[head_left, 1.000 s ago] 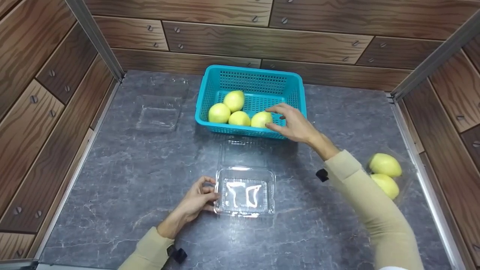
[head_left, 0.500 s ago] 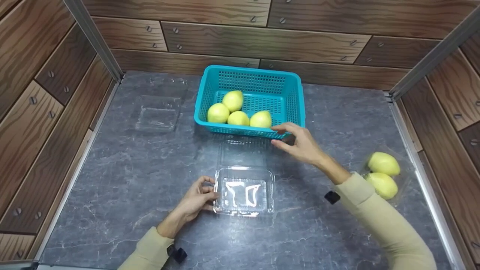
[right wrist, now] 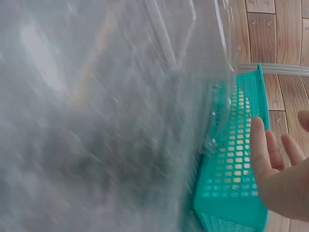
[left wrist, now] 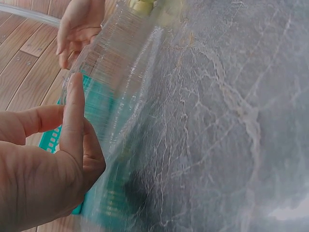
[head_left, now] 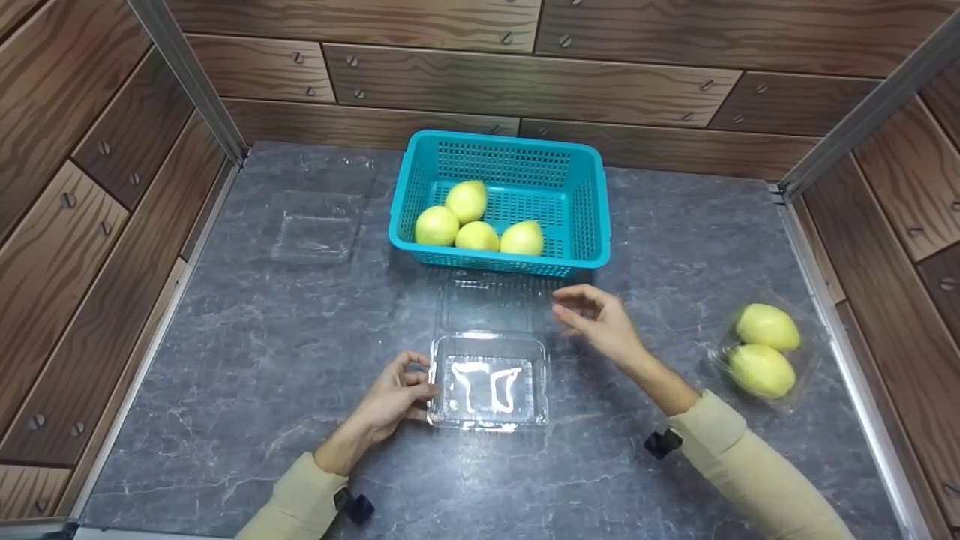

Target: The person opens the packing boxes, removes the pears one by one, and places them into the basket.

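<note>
Pinching the clear box with my left hand, right hand half-spread, empty, teal basket on the far side.

Wood-patterned walls, metal posts, grey marbled tabletop.

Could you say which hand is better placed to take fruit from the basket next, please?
Probably the right hand: it looks empty and nearer the teal basket, while the left hand touches the clear container.
</note>
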Demonstrator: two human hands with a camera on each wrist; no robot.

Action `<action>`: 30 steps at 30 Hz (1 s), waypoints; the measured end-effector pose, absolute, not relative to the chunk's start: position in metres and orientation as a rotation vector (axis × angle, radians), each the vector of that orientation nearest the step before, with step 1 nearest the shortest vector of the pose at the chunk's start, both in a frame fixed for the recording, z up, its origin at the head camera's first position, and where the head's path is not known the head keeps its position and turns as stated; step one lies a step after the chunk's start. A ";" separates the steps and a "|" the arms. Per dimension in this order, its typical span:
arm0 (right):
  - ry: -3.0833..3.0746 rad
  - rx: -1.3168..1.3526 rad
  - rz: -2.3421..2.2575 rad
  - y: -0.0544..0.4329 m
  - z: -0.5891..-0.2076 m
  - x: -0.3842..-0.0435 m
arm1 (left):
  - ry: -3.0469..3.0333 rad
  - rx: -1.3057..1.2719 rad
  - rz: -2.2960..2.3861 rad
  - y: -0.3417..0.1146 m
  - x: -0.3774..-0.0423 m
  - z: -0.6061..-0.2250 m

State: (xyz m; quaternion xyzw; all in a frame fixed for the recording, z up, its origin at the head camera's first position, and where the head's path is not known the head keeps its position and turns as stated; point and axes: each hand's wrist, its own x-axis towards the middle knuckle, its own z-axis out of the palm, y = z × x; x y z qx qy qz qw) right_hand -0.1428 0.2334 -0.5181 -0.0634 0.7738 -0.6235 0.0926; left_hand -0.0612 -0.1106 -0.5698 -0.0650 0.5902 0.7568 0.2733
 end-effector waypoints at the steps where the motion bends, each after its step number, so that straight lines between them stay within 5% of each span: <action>1: 2.272 -0.148 -1.855 0.234 -0.520 -0.141 | 1.587 -0.176 2.035 -0.111 -0.061 -0.570; 14: 1.845 0.302 -1.926 0.231 -0.546 -0.115 | 1.587 -0.184 2.040 -0.113 -0.061 -0.570; 30: 1.696 0.351 -1.934 0.223 -0.563 -0.096 | 1.577 -0.183 2.054 -0.112 -0.061 -0.570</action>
